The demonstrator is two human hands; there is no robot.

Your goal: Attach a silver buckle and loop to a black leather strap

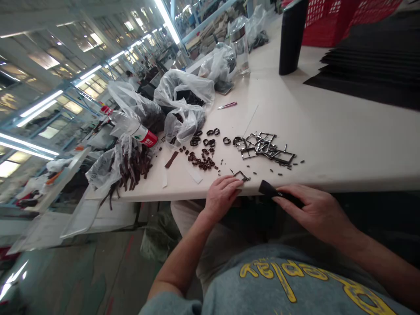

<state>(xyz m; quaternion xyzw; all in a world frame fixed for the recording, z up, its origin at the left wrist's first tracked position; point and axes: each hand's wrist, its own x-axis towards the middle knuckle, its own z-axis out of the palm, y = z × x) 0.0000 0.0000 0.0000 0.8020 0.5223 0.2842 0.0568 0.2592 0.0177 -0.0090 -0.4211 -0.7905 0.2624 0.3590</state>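
Note:
At the table's front edge, my left hand [223, 197] has its fingers closed on a metal buckle [241, 176], which lies on the tabletop. To the right, my right hand [311, 208] grips a black strap [269, 190], its wide end pointing left toward the buckle. Just beyond my hands is a pile of metal buckles [267, 148], with several small dark pins scattered around it. Left of that pile, many small dark loops [201, 162] lie on the white table [328, 131].
Plastic bags [183, 92], brown strips [133, 164] and a red-and-white can [144, 134] stand left. Farther back are a glass bottle [241, 50], a black cylinder [292, 37], a red basket [324, 22] and stacked black sheets [374, 61]. A small cutter [227, 106] lies mid-table.

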